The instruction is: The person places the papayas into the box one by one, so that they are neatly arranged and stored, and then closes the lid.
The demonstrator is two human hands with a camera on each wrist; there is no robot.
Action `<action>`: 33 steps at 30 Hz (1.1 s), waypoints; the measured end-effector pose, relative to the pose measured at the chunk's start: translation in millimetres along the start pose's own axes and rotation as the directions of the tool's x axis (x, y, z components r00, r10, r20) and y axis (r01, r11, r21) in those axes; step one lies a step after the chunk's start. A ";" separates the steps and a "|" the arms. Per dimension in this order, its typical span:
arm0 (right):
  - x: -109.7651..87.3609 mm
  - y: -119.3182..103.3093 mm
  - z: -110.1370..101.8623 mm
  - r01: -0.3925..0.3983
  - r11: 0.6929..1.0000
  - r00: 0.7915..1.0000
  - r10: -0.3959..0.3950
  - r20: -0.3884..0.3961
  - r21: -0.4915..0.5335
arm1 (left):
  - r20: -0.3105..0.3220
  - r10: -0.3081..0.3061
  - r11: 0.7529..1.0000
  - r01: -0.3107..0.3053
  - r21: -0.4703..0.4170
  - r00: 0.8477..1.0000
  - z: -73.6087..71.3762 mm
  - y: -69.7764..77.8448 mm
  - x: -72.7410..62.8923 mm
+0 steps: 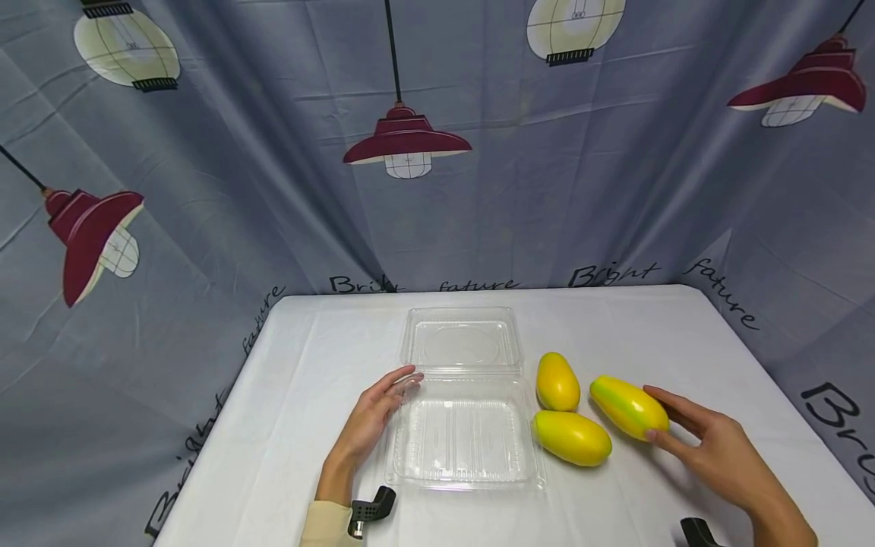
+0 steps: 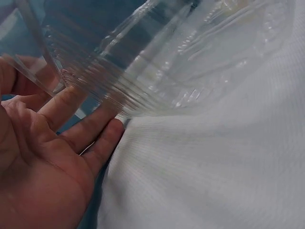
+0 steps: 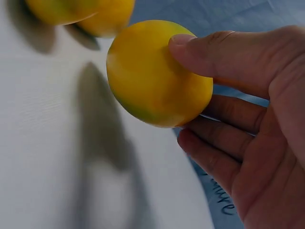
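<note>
Behind the left hand [image 1: 372, 418], a beige sleeve [image 1: 328, 524] and angled black mount [image 1: 379, 503] with silvery fitting [image 1: 358, 529] are worn; near the right hand [image 1: 718, 452], a black piece [image 1: 699, 532] is seen.

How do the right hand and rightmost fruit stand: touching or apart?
Touching: in the right wrist view, the right hand has its thumb on the rightmost fruit.

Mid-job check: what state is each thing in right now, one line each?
Container lid: open, laid back.
Container base: empty.
Rightmost yellow fruit: held at one end.
Far yellow fruit: lying on the table, not held.
Near yellow fruit: lying on the table, not held.
Right grip: thumb and fingers around the rightmost yellow fruit.
Left grip: fingers extended, by the container's hinge.
</note>
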State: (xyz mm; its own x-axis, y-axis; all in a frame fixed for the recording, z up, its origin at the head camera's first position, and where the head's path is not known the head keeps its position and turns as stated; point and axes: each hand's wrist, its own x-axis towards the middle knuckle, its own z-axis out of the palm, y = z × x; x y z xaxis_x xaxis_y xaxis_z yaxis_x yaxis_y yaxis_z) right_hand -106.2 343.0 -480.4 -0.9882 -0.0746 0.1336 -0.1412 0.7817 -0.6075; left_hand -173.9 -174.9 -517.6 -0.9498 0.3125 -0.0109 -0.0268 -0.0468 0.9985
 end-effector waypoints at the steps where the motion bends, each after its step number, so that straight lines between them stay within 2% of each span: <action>1: -0.9 -0.5 -2.5 0.009 1.000 1.000 -0.009 -0.014 0.000 | 0.002 0.004 1.000 -0.004 -0.002 1.000 -0.1 -0.4 0.3; 5: -0.8 -6.3 -10.9 0.056 0.998 0.997 -0.055 -0.056 0.007 | 0.009 0.019 1.000 -0.019 -0.007 1.000 -0.5 -1.1 0.6; 9: 3.1 -19.4 -17.9 0.098 0.995 0.993 -0.097 -0.064 0.004 | 0.012 0.018 1.000 -0.017 -0.020 1.000 -0.3 -0.7 -0.1; 15: 10.4 -42.5 -24.3 0.118 0.993 0.992 -0.119 -0.046 -0.020 | 0.010 0.014 0.999 -0.014 -0.030 1.000 0.2 -1.5 -0.2; 22: 19.3 -68.8 -20.9 0.170 0.985 0.985 -0.170 -0.004 0.043 | 0.009 0.013 0.999 -0.012 -0.035 1.000 1.3 -1.5 -0.4; 28: 27.4 -90.7 -14.4 0.235 0.969 0.971 -0.238 0.037 0.071 | 0.010 0.006 1.000 -0.006 -0.031 1.000 1.5 -0.6 -1.0; 33: 37.1 -105.2 -6.8 0.311 0.946 0.948 -0.316 0.048 0.088 | 0.011 0.009 1.000 -0.009 -0.024 1.000 0.4 -1.3 -1.2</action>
State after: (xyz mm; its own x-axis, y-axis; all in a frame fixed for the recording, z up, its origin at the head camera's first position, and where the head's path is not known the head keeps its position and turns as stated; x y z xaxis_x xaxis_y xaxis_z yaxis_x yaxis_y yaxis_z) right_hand -127.6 262.2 -406.2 -0.8948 -0.3469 0.2811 -0.4460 0.6622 -0.6021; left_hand -172.6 -174.9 -518.8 -0.9467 0.3222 -0.0012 -0.0260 -0.0727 0.9970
